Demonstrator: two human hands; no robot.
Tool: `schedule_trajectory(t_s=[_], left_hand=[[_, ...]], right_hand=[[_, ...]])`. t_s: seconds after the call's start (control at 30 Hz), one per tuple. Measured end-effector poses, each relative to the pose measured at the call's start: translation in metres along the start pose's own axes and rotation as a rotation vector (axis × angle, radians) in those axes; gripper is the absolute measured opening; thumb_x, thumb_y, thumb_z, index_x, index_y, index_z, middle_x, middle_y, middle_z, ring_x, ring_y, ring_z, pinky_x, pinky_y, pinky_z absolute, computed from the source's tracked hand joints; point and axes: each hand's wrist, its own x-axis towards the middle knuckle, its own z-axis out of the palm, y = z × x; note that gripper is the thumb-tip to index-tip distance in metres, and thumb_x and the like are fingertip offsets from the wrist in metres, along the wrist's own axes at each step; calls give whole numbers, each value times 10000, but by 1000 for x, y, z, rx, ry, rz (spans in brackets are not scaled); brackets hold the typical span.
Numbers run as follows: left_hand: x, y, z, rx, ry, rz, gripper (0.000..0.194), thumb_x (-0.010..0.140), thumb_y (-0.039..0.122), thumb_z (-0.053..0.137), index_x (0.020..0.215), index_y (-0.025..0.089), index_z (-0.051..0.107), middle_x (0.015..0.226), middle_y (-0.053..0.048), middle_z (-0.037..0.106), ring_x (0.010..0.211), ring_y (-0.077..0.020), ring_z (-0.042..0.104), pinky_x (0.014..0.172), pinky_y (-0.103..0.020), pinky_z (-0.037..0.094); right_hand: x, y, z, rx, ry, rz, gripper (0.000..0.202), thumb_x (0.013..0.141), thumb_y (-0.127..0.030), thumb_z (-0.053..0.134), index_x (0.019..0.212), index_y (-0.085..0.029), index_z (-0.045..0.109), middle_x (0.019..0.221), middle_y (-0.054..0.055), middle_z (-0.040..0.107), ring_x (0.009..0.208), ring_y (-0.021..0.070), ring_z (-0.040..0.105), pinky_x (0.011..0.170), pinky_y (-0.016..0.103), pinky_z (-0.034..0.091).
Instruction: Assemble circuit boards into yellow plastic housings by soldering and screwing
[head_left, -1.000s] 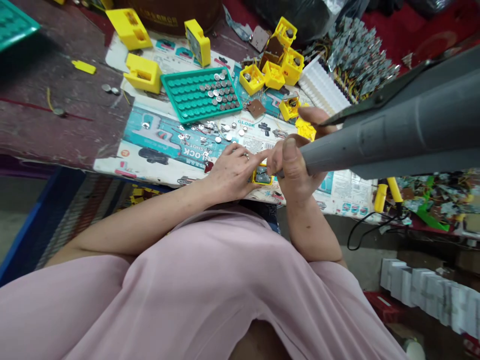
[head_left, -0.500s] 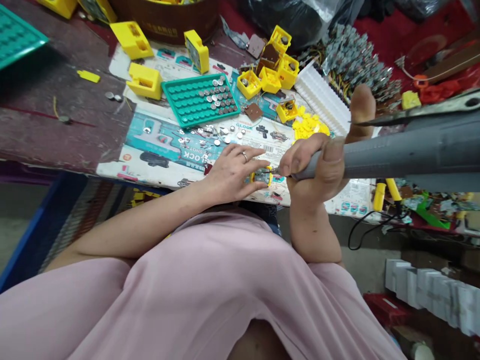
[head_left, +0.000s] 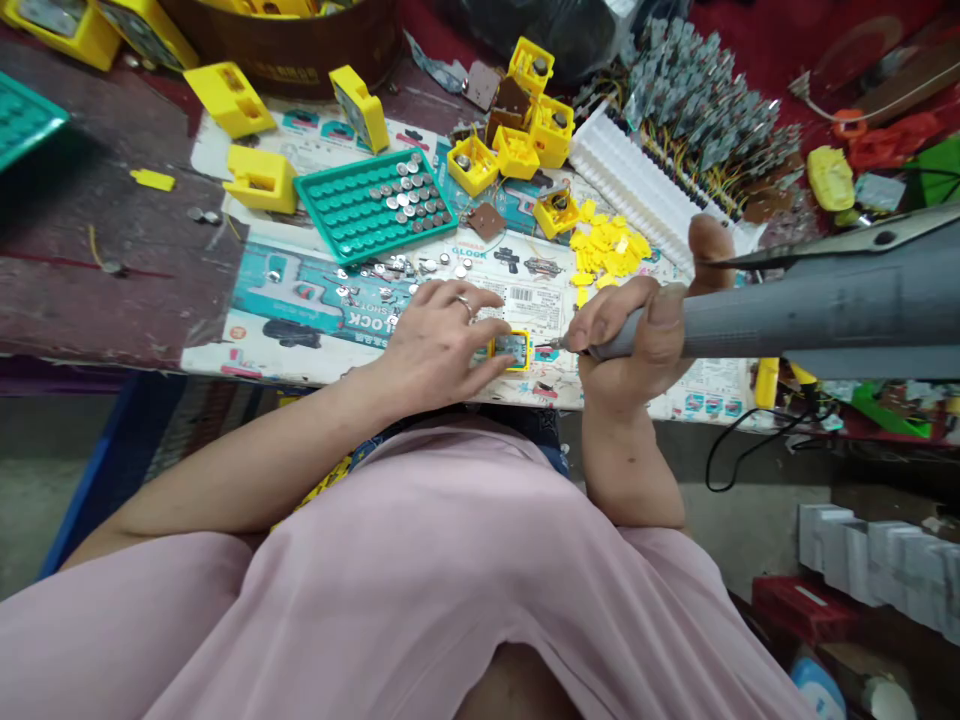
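A small yellow case [head_left: 530, 350] with a greyish face lies flat on the printed cardboard [head_left: 300, 280]. My left hand [head_left: 442, 345] is palm down at its left side, thumb and index finger on its upper and lower edges, with a ring on one finger. My right hand [head_left: 637, 320] is wrapped round a grey electric screwdriver [head_left: 787, 310] with a long metal lever. The screwdriver's bit points left and sits just right of the case, apart from it. Loose silvery button cells [head_left: 427, 266] lie beyond my left hand.
A green tray [head_left: 337, 215] partly filled with button cells stands behind. Several yellow cases [head_left: 517, 155] and a pile of small yellow pieces [head_left: 607, 245] are farther back. A white foam strip [head_left: 637, 185] borders wired parts [head_left: 705, 110]. The table's front edge runs close to my body.
The screwdriver bit has come away from the yellow case to the right. My left hand has slid slightly left, uncovering more of the case. The whole view has shifted a little.
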Motion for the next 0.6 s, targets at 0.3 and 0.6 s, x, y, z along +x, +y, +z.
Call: schedule_trajectory(t_s=[0.3, 0.6], left_hand=[[24, 29, -14, 258, -206, -7, 280, 922, 422, 584, 985, 173, 695, 1076, -102, 711, 1042, -289, 602, 839, -401, 416], [32, 20, -15, 131, -338, -72, 318, 881, 417, 672, 1064, 156, 676, 1031, -116, 694, 1072, -306, 614, 828, -383, 473]], right_hand=[[-2, 10, 15, 56, 155, -93, 276, 896, -545, 636, 1117, -386, 594, 556, -86, 328, 356, 79, 390, 352, 226, 371], [-2, 23, 17, -47, 108, 5, 383, 866, -681, 584, 866, -299, 560, 524, -91, 331, 359, 67, 344, 354, 240, 337]])
